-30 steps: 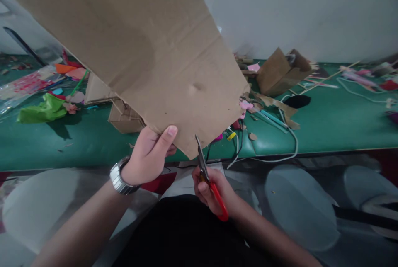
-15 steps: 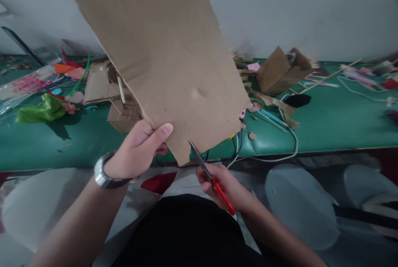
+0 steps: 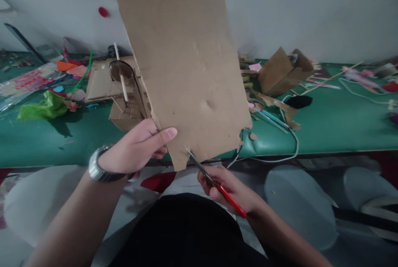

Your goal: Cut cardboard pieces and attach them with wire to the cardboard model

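A large brown sheet of cardboard (image 3: 186,68) stands tilted in front of me, its lower edge ragged. My left hand (image 3: 141,144), with a metal watch (image 3: 104,165) on the wrist, pinches the sheet at its lower left edge, thumb on the near face. In my right hand (image 3: 226,184) is a pair of scissors (image 3: 225,194) with red handles. Their blades reach into the bottom edge of the sheet, beside a narrow hanging tab (image 3: 180,162). The fingers inside the handles are partly hidden.
A green table (image 3: 326,130) runs across behind the sheet. On it lie a cardboard build with a stick (image 3: 123,86), a green plastic bag (image 3: 45,107), a small cardboard box (image 3: 282,72), and a white cable (image 3: 297,144). Grey stools (image 3: 300,205) stand below the edge.
The cardboard has swung more upright, its top moving right, uncovering the cardboard build and a red spot on the wall. The scissors have shifted slightly, blades at the cut by the tab.
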The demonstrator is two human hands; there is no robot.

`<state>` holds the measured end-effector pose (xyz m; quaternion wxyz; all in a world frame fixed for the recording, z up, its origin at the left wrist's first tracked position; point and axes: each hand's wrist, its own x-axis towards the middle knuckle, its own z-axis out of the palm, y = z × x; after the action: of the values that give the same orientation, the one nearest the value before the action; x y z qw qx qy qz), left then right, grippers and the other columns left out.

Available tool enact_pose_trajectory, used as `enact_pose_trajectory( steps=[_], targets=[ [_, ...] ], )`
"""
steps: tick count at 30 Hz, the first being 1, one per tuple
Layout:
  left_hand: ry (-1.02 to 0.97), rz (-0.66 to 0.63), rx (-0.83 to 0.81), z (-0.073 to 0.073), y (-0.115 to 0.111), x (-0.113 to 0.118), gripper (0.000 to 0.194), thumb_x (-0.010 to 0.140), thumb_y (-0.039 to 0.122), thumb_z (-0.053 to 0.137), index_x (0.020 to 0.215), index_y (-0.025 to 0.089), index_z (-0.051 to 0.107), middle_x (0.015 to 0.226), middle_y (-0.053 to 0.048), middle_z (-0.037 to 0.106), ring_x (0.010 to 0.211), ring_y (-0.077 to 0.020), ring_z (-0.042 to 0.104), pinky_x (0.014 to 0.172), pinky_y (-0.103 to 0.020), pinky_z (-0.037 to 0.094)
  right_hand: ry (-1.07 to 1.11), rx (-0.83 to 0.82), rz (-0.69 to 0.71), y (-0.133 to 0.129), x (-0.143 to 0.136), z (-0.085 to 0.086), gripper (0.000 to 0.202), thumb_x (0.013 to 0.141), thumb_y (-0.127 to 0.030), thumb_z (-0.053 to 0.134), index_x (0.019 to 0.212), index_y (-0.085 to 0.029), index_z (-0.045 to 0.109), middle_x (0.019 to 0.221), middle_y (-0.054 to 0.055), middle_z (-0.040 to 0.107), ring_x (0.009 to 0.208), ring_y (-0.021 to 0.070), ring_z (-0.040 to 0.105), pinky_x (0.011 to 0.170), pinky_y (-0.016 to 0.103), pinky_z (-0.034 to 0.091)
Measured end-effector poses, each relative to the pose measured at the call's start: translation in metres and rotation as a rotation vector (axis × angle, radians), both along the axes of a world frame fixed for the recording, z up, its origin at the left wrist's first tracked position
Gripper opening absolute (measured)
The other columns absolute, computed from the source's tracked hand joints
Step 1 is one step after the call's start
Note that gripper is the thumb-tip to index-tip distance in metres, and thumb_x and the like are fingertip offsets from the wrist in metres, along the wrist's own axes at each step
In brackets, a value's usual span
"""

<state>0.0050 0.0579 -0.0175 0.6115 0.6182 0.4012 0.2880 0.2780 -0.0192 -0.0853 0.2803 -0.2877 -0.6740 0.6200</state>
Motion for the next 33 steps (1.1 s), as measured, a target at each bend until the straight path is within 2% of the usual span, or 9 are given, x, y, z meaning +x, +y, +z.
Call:
enact_pose_trajectory(
  steps=[3, 6, 11, 17, 20, 24, 27, 29, 33],
  targets=[
    [0.006, 0.051, -0.056, 0.0, -0.002, 0.006, 0.037, 0.1, 0.054, 0.063, 0.09, 0.018, 0.065, 0.067, 0.002, 0.055, 0.052, -0.0088, 0.053, 0.047, -0.017, 0.048, 0.122, -0.064, -0.053, -0.006, -0.01, -0.006, 0.051, 0.102, -0.071, 0.051, 0.09, -0.022, 0.048, 0.073, -0.003, 0.043, 0.06, 0.0116, 0.037, 0.052, 0.024, 0.032],
    [0.001, 0.081, -0.068, 0.0, -0.003, 0.01, 0.038, 0.099, 0.057, 0.063, 0.095, 0.019, 0.065, 0.072, 0.002, 0.058, 0.057, -0.0088, 0.055, 0.051, -0.017, 0.05, 0.186, -0.116, -0.068, -0.008, -0.016, -0.01, 0.046, 0.105, -0.066, 0.047, 0.092, -0.023, 0.045, 0.068, -0.006, 0.039, 0.054, 0.0102, 0.034, 0.048, 0.023, 0.029],
    [0.028, 0.04, -0.089, 0.002, -0.002, 0.009, 0.04, 0.099, 0.058, 0.062, 0.09, 0.019, 0.063, 0.069, 0.003, 0.055, 0.054, -0.0081, 0.051, 0.05, -0.016, 0.047, 0.075, 0.054, -0.06, 0.0, -0.012, -0.006, 0.044, 0.104, -0.063, 0.052, 0.09, -0.021, 0.049, 0.074, -0.002, 0.045, 0.063, 0.0122, 0.037, 0.055, 0.025, 0.033],
    [0.004, 0.107, -0.068, -0.001, -0.001, 0.014, 0.035, 0.1, 0.055, 0.062, 0.096, 0.02, 0.064, 0.072, 0.002, 0.056, 0.058, -0.0093, 0.055, 0.05, -0.016, 0.047, 0.051, 0.047, -0.035, 0.005, -0.006, -0.007, 0.049, 0.103, -0.069, 0.049, 0.091, -0.021, 0.048, 0.076, -0.002, 0.042, 0.066, 0.0133, 0.035, 0.056, 0.026, 0.031],
    [0.045, 0.053, -0.095, -0.001, 0.001, 0.011, 0.037, 0.1, 0.055, 0.061, 0.091, 0.019, 0.063, 0.07, 0.002, 0.055, 0.056, -0.0088, 0.052, 0.051, -0.017, 0.048, 0.05, 0.034, -0.003, 0.005, -0.006, -0.008, 0.049, 0.104, -0.068, 0.048, 0.091, -0.021, 0.047, 0.076, -0.002, 0.041, 0.066, 0.013, 0.034, 0.056, 0.026, 0.031],
    [0.091, 0.003, -0.104, 0.0, 0.004, 0.004, 0.045, 0.099, 0.056, 0.062, 0.075, 0.019, 0.053, 0.062, 0.005, 0.042, 0.051, -0.007, 0.043, 0.048, -0.017, 0.043, 0.046, 0.024, 0.033, 0.003, -0.007, -0.007, 0.048, 0.106, -0.066, 0.045, 0.092, -0.021, 0.049, 0.076, -0.002, 0.042, 0.066, 0.0129, 0.034, 0.056, 0.025, 0.032],
    [0.107, -0.053, -0.081, 0.001, 0.006, 0.001, 0.047, 0.1, 0.056, 0.06, 0.072, 0.019, 0.05, 0.061, 0.006, 0.037, 0.049, -0.0065, 0.036, 0.045, -0.017, 0.037, 0.016, 0.025, 0.044, 0.003, -0.007, -0.007, 0.048, 0.106, -0.066, 0.045, 0.092, -0.02, 0.05, 0.076, -0.001, 0.044, 0.066, 0.0125, 0.036, 0.055, 0.024, 0.033],
    [0.124, -0.084, -0.067, 0.003, 0.006, 0.0, 0.047, 0.101, 0.056, 0.057, 0.072, 0.019, 0.052, 0.061, 0.006, 0.037, 0.049, -0.0064, 0.034, 0.044, -0.017, 0.035, -0.005, 0.022, 0.055, 0.003, -0.007, -0.008, 0.048, 0.106, -0.065, 0.046, 0.091, -0.02, 0.052, 0.075, -0.001, 0.045, 0.065, 0.012, 0.037, 0.054, 0.024, 0.034],
    [0.155, -0.087, -0.022, 0.007, 0.005, 0.0, 0.044, 0.101, 0.053, 0.058, 0.075, 0.018, 0.058, 0.06, 0.004, 0.043, 0.049, -0.0076, 0.04, 0.046, -0.019, 0.038, -0.022, -0.02, 0.081, 0.003, -0.005, -0.01, 0.048, 0.105, -0.065, 0.049, 0.091, -0.019, 0.053, 0.071, -0.003, 0.047, 0.06, 0.0105, 0.038, 0.051, 0.022, 0.033]
  ],
)
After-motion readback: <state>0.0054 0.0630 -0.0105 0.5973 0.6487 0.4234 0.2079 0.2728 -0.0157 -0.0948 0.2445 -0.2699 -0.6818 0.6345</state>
